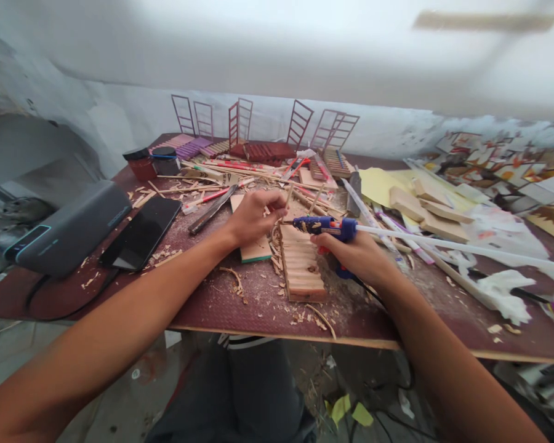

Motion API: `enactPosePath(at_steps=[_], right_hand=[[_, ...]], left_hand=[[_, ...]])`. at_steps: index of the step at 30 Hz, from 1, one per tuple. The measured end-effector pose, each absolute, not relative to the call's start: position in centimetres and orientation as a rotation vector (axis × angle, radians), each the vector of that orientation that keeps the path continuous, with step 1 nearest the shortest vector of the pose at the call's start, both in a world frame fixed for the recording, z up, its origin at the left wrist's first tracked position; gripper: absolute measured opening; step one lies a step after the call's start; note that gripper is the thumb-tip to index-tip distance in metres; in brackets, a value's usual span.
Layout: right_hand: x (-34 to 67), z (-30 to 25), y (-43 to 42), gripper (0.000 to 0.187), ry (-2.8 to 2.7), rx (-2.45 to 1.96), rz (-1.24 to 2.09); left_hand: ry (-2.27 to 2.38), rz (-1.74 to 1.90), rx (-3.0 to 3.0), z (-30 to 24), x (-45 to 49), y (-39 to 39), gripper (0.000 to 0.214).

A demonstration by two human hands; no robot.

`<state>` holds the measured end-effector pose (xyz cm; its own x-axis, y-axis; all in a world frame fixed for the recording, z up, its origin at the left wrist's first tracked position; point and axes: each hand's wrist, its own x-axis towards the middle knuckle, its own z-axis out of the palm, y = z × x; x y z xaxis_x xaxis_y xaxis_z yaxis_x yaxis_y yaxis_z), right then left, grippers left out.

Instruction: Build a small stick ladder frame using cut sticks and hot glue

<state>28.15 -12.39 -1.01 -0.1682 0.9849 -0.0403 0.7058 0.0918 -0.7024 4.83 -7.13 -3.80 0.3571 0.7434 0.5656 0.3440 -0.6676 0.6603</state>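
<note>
Forearms [115, 335]: bare; enter from the lower corners and converge over the work.
Trousers [258, 394]: dark; positioned at the front edge of the counter.
Counter [207, 307]: dark red top, strewn with wood shavings [237, 286].
Grooved block [302, 264]: wooden; lies on the counter near the front edge, below the glue gun, grooves running crosswise.
White tissue [505, 292]: crumpled, on the right side.
Right grip [357, 255]: clenched around the handle of a blue glue gun [325, 226]; nozzle directed toward the left fingertips.
Glue rod [443, 240]: white, long; projects from the rear of the gun toward the right.
Left grip [257, 215]: finger and thumb grasping a thin wooden stick [289, 195] just beside the nozzle; from where I stand, I cannot tell whether stick and nozzle touch.
Pale board [253, 251]: green front edge; left of the block, partly covered by the left grip.
Left side: black phone [143, 234] lying flat; grey box-shaped device [69, 227] beside it.
Dark blade [212, 210]: between phone and pale board.
Right side stock: wooden pieces [425, 209] on yellow paper [376, 187].
Lidded jars [141, 165]: two, left rear.
Rear row: ladder-like frames [300, 123], upright before the pale wall [143, 111].
</note>
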Motion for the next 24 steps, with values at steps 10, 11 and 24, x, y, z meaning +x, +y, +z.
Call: enactPosePath(at_steps=[10, 11, 24], right_hand=[[27.84, -0.56, -12.62, 0.032, -1.927, -1.66, 0.828], [27.86, -0.62, -12.58, 0.032, -1.929, -1.648, 0.831], [28.08, -1.14, -12.37, 0.029, -1.959, -1.561, 0.784]], left_hand=[[0.978, 1.247, 2.211, -3.68, 4.69, -7.18, 0.014], [0.983, 1.245, 2.212, -3.68, 4.69, -7.19, 0.014], [1.022, 1.251, 2.323, -3.53, 4.97, -7.7, 0.016]])
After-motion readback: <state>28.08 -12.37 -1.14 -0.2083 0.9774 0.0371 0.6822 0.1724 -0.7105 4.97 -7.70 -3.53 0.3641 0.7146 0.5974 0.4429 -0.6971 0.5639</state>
